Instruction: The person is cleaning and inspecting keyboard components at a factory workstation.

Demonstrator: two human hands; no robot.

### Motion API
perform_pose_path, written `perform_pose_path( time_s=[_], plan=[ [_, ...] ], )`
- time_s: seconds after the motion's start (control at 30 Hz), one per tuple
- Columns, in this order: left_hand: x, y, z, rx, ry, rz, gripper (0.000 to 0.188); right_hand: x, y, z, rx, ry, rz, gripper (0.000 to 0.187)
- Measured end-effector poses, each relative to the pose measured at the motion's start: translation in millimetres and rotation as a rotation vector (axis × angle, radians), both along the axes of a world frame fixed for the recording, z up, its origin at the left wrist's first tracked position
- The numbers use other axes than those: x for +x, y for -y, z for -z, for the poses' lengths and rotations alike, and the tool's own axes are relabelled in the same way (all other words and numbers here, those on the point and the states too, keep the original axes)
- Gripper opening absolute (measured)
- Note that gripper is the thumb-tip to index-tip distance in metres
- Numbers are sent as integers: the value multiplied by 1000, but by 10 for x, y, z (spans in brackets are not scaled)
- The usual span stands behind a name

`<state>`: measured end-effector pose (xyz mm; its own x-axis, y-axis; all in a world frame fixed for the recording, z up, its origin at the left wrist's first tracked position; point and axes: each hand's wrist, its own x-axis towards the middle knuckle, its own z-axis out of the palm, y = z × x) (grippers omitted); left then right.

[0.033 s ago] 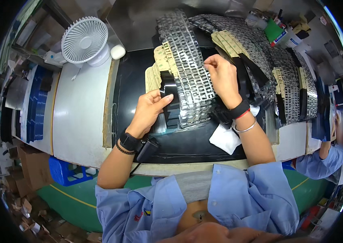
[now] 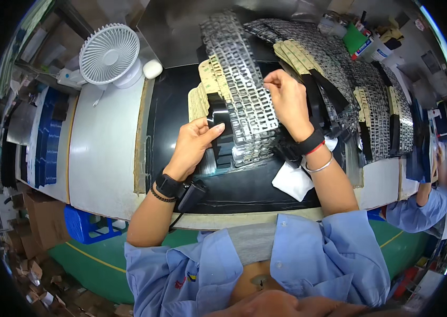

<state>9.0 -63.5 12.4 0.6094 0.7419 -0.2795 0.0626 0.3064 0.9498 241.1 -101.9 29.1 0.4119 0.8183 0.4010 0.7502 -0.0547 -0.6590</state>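
Note:
My left hand [image 2: 194,142] presses a glossy black flat piece [image 2: 218,113] against a stack on the black mat [image 2: 170,105]. My right hand [image 2: 287,100] pinches the edge of a long grey perforated sheet [image 2: 244,90] that lies over that stack. Beige strips [image 2: 202,90] poke out from under the sheet on the left. A white cloth [image 2: 292,182] lies by my right wrist. Both wrists wear dark bands.
A white desk fan [image 2: 110,53] stands at the back left beside a small white round object [image 2: 152,68]. More grey perforated sheets and black pieces [image 2: 360,90] are piled at the right. Bottles [image 2: 363,45] stand at the back right. Another person's blue sleeve [image 2: 419,208] shows far right.

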Motion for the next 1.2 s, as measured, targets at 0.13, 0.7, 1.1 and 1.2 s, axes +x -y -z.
perform_pose_path(
  time_s=[0.13,0.7,1.1,1.2],
  plan=[
    [-9,-8,34,84,-83,-26,12,-112,141,-433,333,-169,-140,16],
    [-140,-106,-150,-491,354,169,26,2913,1727,-819,-213,751,383,25],
    [-76,-28,-4,-252,216,146,19,-433,335,-460,-391,-228,-699,51],
    [-75,-24,-34,-73,52,125,19,-424,218,-231,-444,-380,-717,56]
  ],
)
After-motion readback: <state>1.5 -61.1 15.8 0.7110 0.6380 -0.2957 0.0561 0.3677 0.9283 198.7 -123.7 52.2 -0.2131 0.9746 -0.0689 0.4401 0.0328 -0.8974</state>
